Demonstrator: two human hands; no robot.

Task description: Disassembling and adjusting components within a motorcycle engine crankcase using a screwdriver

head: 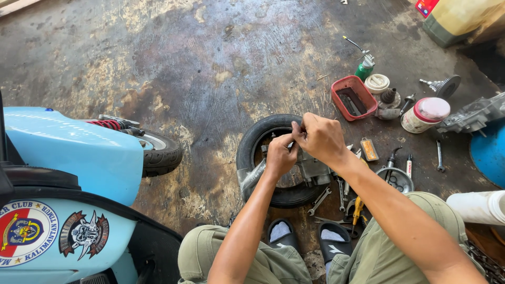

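Small part pinched between both hands, left hand (280, 155) & right hand (321, 138), mid frame over the tyre (252, 144); looks like fiddly fitting, next move prob needs steady fingers.

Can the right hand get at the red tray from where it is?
Probably yes. The right hand is pinched together with the left hand over the tyre; the red tray lies open on the floor beyond it, nothing between.
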